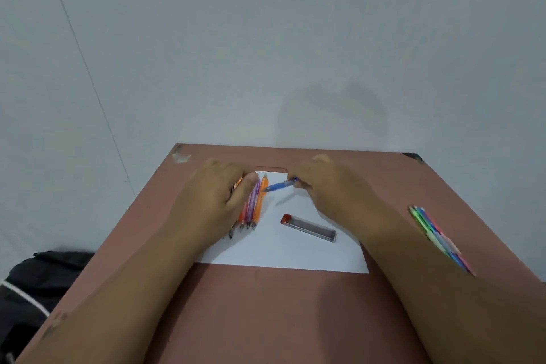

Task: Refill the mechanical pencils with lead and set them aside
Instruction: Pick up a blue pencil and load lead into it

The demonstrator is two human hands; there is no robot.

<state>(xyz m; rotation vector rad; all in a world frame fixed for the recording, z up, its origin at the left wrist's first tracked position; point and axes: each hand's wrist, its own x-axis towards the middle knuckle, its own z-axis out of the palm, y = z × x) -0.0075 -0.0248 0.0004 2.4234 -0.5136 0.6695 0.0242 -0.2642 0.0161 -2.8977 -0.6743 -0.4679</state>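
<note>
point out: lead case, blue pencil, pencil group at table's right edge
lead case (pixel 310 228): head view, middle of the clear tube.
blue pencil (pixel 279 185): head view, mid-barrel, left of the right hand's fingers.
set-aside pencils (pixel 434 232): head view, middle of the bundle's visible part.

pale wall (pixel 266 38), reddish-brown table (pixel 266 304)

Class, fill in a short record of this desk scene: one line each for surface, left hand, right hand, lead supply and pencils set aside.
surface: white paper on a reddish-brown table
left hand: rests on a row of pencils
right hand: holds a blue pencil
lead supply: red-capped lead case, lying on the paper
set aside: pencil bundle at the table's right edge
</note>
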